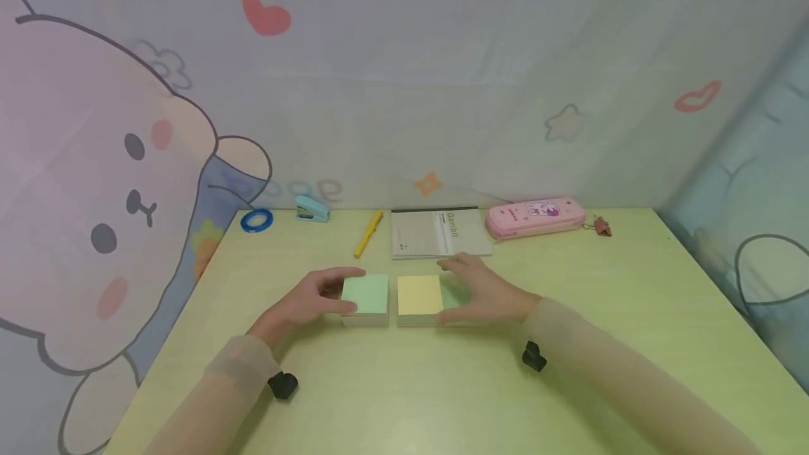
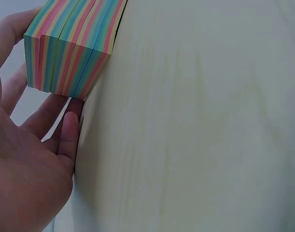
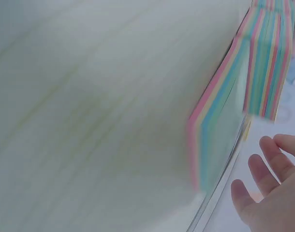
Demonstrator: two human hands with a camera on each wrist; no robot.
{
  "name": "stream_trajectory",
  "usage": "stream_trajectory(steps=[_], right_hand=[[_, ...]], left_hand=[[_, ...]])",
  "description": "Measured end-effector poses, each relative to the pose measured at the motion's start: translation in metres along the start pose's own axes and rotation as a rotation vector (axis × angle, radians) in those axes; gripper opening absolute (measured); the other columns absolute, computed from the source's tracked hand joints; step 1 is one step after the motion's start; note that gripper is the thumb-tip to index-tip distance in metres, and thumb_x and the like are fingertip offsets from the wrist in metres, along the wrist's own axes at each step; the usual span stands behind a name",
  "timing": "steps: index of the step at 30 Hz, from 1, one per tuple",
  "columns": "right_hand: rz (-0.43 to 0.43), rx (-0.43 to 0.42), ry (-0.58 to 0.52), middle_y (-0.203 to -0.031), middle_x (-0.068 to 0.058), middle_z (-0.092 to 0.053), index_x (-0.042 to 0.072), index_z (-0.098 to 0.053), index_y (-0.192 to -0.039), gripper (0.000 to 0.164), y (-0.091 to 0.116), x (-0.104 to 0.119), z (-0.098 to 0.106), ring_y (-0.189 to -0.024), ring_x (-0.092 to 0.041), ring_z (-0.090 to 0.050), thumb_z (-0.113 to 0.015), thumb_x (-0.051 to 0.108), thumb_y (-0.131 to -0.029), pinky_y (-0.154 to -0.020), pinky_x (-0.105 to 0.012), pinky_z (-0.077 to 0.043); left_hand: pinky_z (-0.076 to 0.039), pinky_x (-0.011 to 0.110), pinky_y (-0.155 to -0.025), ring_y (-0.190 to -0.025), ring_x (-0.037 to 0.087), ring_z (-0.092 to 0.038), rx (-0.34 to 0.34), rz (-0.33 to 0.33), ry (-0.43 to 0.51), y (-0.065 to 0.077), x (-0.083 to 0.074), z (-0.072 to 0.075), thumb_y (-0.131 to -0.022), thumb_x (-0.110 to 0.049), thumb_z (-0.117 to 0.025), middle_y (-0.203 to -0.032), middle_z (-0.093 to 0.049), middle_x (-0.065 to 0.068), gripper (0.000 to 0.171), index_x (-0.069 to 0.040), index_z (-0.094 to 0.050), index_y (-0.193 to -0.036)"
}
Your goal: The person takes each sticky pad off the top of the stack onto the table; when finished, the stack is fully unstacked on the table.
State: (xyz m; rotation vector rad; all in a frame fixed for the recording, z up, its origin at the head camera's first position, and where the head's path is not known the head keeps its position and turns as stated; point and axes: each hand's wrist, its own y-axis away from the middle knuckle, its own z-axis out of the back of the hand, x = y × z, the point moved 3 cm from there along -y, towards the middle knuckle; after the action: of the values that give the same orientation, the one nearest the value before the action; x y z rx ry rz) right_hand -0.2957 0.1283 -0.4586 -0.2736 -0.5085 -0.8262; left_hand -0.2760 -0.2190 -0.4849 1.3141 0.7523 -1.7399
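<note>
**Pad stacking: judged part complete**

Nearest, the left hand [image 1: 306, 297] has its thumb and fingers bent round a green-topped pile [image 1: 365, 293] of paper pads, grasping it by its near and far edges. The right hand [image 1: 491, 293] is released: in the right wrist view its fingers are loosely extended, clear of the paper.

The green-topped pile stands upright on the table [image 1: 392, 392], left of a yellow-topped pile [image 1: 420, 293], a narrow gap between. Right of the latter lies a low green pad [image 1: 452, 295]; contact between these two cannot be confirmed.

Assessment: two piles are formed; the low pad appears left over, and the side seams of the green-topped pile are slightly uneven.

Beyond, unhandled: notebook [image 1: 417, 236], pen [image 1: 369, 234], pencil case [image 1: 536, 219], tape roll [image 1: 256, 229], stapler [image 1: 312, 208], binder clip [image 1: 603, 227]. Behind hangs a printed cloth [image 1: 404, 90].
</note>
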Motion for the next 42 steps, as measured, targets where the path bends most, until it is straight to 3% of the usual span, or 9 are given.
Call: stream_trajectory(steps=[5, 9, 15, 21, 26, 31, 42], right_hand=[[0.073, 0.03, -0.01, -0.156, -0.017, -0.045, 0.002, -0.043, -0.157, 0.1, -0.014, 0.018, -0.01, -0.144, -0.031, -0.041, -0.085, 0.055, -0.083, -0.118, -0.051, -0.038], [0.091, 0.023, 0.04, -0.142, -0.011, -0.054, 0.001, -0.049, -0.152, 0.092, -0.021, 0.022, -0.016, -0.126, -0.022, -0.048, -0.086, 0.051, -0.083, -0.105, -0.04, -0.046], [0.096, -0.01, 0.058, -0.137, -0.006, -0.055, 0.007, -0.059, -0.141, 0.08, -0.026, 0.021, -0.019, -0.121, -0.019, -0.048, -0.089, 0.047, -0.079, -0.097, -0.036, -0.047], [0.079, -0.043, 0.042, -0.133, 0.0, -0.058, 0.013, -0.061, -0.138, 0.079, -0.02, 0.011, -0.011, -0.114, -0.015, -0.05, -0.09, 0.052, -0.076, -0.093, -0.035, -0.048], [0.026, -0.062, 0.017, -0.136, 0.0, -0.059, 0.01, -0.057, -0.149, 0.091, -0.002, -0.006, 0.008, -0.119, -0.017, -0.055, -0.089, 0.056, -0.078, -0.103, -0.042, -0.049], [-0.02, -0.095, 0.005, -0.141, -0.007, -0.059, 0.007, -0.051, -0.154, 0.094, 0.025, -0.026, 0.028, -0.128, -0.026, -0.056, -0.089, 0.05, -0.081, -0.108, -0.054, -0.046], [-0.108, -0.117, 0.071, -0.129, -0.006, -0.064, 0.008, -0.062, -0.142, 0.084, 0.08, -0.086, 0.044, -0.118, -0.027, -0.059, -0.092, 0.05, -0.077, -0.102, -0.056, -0.048]], left_hand=[[-0.057, 0.03, -0.087, -0.104, 0.026, -0.065, -0.002, -0.008, 0.004, 0.0, 0.004, 0.0, -0.093, -0.005, -0.08, -0.128, -0.065, 0.016, 0.065, -0.004, -0.053, -0.152], [-0.057, 0.03, -0.088, -0.105, 0.027, -0.064, -0.006, -0.01, 0.007, -0.002, 0.005, 0.0, -0.092, -0.005, -0.08, -0.128, -0.065, 0.018, 0.065, -0.004, -0.053, -0.152], [-0.056, 0.029, -0.088, -0.106, 0.027, -0.064, -0.024, -0.008, 0.005, -0.001, 0.005, 0.0, -0.092, -0.005, -0.08, -0.129, -0.065, 0.019, 0.065, -0.003, -0.054, -0.151], [-0.055, 0.028, -0.091, -0.109, 0.027, -0.063, -0.027, -0.008, -0.008, -0.001, 0.005, -0.001, -0.092, -0.006, -0.08, -0.133, -0.063, 0.02, 0.064, -0.003, -0.055, -0.151], [-0.054, 0.028, -0.091, -0.109, 0.029, -0.061, -0.023, -0.004, -0.003, 0.0, 0.004, -0.002, -0.093, -0.006, -0.08, -0.134, -0.062, 0.021, 0.063, -0.004, -0.055, -0.151], [-0.055, 0.028, -0.089, -0.107, 0.027, -0.063, -0.023, -0.001, 0.007, 0.001, 0.004, -0.001, -0.092, -0.005, -0.08, -0.132, -0.062, 0.019, 0.064, -0.003, -0.054, -0.151], [-0.054, 0.027, -0.088, -0.105, 0.028, -0.062, -0.019, -0.01, -0.022, -0.001, 0.001, 0.0, -0.093, -0.007, -0.079, -0.131, -0.063, 0.022, 0.064, -0.003, -0.054, -0.152]])
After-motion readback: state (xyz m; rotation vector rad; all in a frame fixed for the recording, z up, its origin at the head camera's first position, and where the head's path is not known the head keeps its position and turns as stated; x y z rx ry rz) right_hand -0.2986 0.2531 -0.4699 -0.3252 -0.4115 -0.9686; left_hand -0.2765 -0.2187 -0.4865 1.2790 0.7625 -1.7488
